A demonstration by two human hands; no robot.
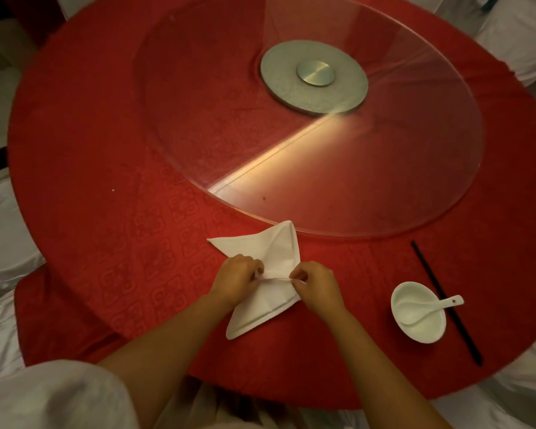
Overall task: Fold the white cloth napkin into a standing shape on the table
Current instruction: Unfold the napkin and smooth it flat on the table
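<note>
The white cloth napkin [266, 252] lies partly folded on the red tablecloth [106, 212] near the table's front edge, with points sticking out to the left, the far side and the near left. My left hand [237, 280] pinches a fold at the napkin's middle from the left. My right hand [316, 284] pinches the same fold from the right. A taut crease runs between the two hands. The napkin's far part rises slightly off the cloth.
A white bowl [427, 332] holding a white spoon [430, 306] stands to the right, beside a black chopstick [446, 301]. A glass turntable [384, 196] on a grey metal base [314, 77] fills the table's middle. White-covered chairs [3, 236] ring the table.
</note>
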